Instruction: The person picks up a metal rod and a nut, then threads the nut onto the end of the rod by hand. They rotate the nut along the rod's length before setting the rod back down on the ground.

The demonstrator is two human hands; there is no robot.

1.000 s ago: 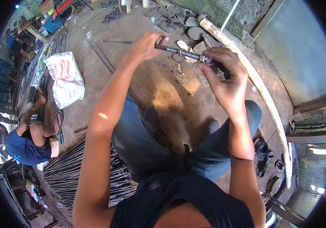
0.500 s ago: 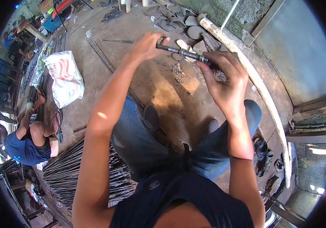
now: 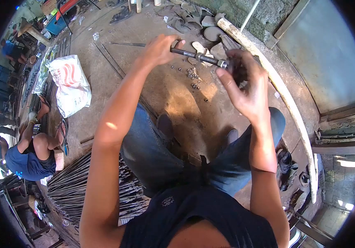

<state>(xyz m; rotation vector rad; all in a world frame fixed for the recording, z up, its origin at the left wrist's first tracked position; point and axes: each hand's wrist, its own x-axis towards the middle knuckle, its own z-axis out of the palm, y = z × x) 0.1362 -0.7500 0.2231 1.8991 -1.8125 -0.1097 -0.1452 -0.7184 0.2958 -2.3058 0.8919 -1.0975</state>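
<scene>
My left hand (image 3: 159, 50) is closed around a long dark metal rod (image 3: 184, 52), whose thin end sticks out past the hand to the left. On its threaded part sit a nut (image 3: 199, 56) and, right at the tip, a shinier nut (image 3: 223, 63). My right hand (image 3: 250, 84) is beside that tip, thumb just below the end nut and fingers slightly blurred, spread away from the thumb. Below the rod, several loose nuts (image 3: 194, 77) lie scattered on the concrete floor.
A large bundle of rods (image 3: 72, 186) lies by my left leg. A white sack (image 3: 71, 84) rests farther left, near a seated person (image 3: 26, 159). Along the right runs a long pale pole (image 3: 283, 89). Flat scraps and sandals (image 3: 190, 20) lie ahead by the wall.
My right hand's fingers have parted from the end nut and lifted slightly, exposing the rod's tip. The left hand and rod stay nearly in place.
</scene>
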